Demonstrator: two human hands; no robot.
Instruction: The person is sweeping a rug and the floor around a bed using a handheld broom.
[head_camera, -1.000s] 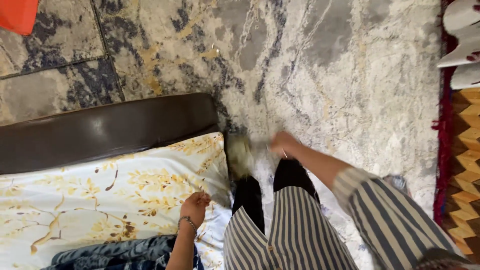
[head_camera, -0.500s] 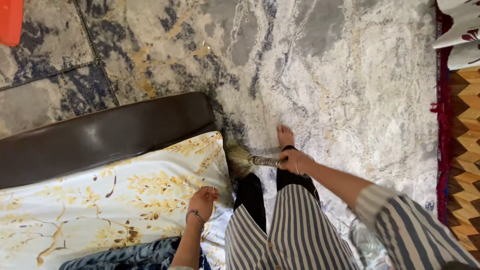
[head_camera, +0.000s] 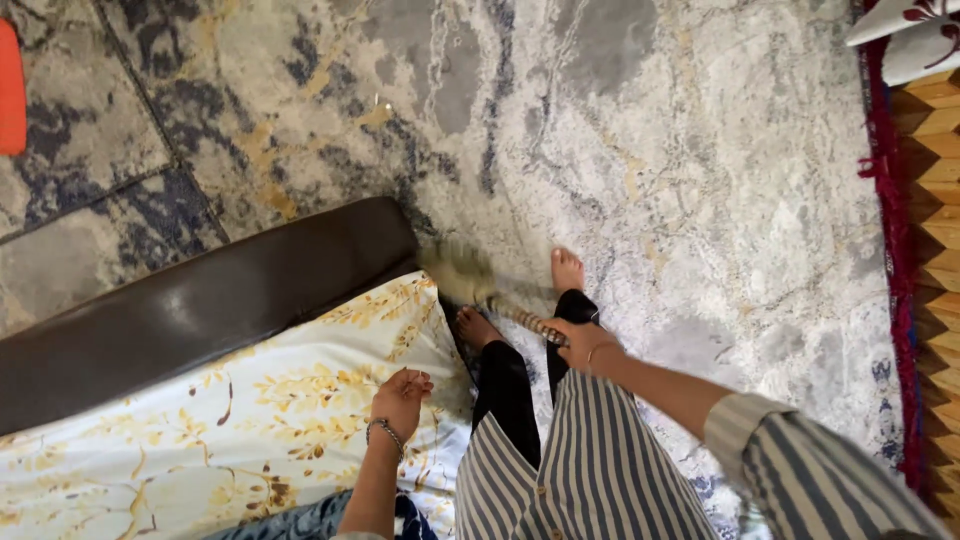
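Down by the bare feet, the right hand (head_camera: 578, 340) is closed around the wrapped, banded handle of a small broom (head_camera: 480, 288), whose straw-coloured bristle head is blurred and fans out over the rug (head_camera: 700, 180) just beside the corner of the bed frame (head_camera: 220, 300). That frame is dark brown, smooth and glossy like leather, with a rounded padded edge. The left hand (head_camera: 400, 400) rests on the sheet (head_camera: 200, 430) near the mattress corner, fingers curled against the cloth; whether it pinches the fabric cannot be told. A beaded bracelet circles that wrist, and a thin bangle the right one. The sheet is cream cotton printed with yellow leafy sprigs, slightly creased. The rug is flat and short-piled, marbled in grey, cream, navy and ochre. The person wears a striped, buttoned tunic (head_camera: 600, 470) over black trousers. At the right runs a dark red fringe (head_camera: 885, 200) beside wooden zigzag flooring (head_camera: 935, 200).
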